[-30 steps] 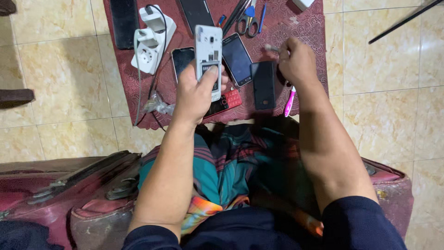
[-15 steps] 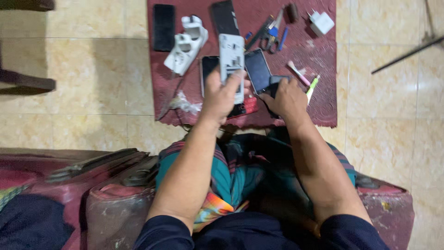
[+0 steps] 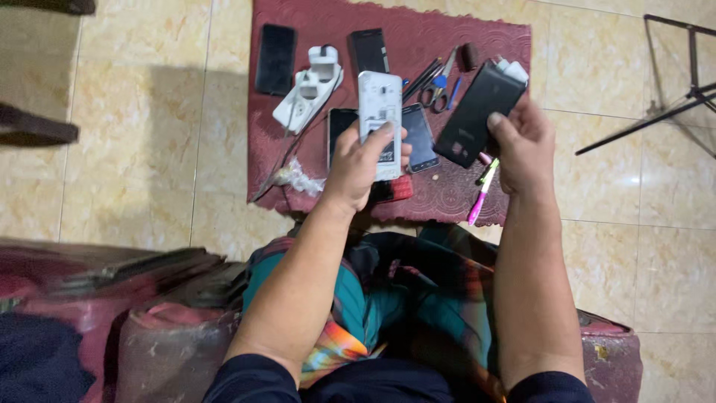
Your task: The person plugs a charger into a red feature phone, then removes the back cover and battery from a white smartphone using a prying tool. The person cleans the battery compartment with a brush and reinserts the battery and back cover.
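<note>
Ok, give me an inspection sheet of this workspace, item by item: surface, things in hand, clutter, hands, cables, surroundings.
Surface: dark red patterned mat on beige tiled floor.
Job's things: white opened phone body, back side showing; black flat phone cover, held tilted above the mat.
Clutter: black phones, white charger plugs, blue-handled scissors, pink pen, small red piece.
Grippers: left hand grips the white body; right hand pinches the black cover.
Cables: thin dark cable running from the plugs across the mat.
Surroundings: black tripod legs on the right; worn red seat beside the person's knees.
</note>
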